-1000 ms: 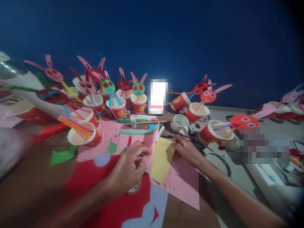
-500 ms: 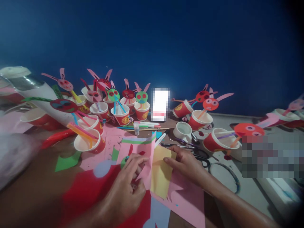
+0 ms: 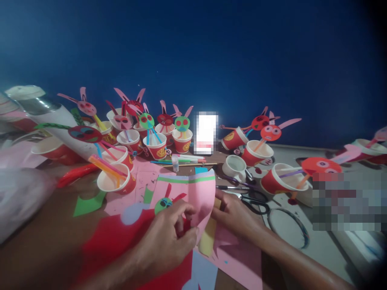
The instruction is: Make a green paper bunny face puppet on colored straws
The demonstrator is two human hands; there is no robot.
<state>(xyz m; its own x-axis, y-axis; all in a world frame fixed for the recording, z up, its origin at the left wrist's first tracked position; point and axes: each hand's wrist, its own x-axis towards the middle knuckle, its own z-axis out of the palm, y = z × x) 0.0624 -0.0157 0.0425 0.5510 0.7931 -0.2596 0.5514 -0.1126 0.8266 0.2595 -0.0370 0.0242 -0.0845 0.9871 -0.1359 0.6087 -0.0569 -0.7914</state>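
A brown table (image 3: 45, 249) carries a red sheet (image 3: 111, 241) at its near left. Right of it, a pink sheet (image 3: 201, 193) curls up at near centre. The left hand (image 3: 169, 237) pinches its near edge and the right hand (image 3: 238, 215) grips its right edge, above a yellow paper (image 3: 208, 241). Scissors (image 3: 254, 201) lie just right.

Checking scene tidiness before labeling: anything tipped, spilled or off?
Yes: the red cup right of the blurred bright rectangle lies on its side, while the cup beside it stands upright. The left hand pinches the pink sheet; nothing spilled.
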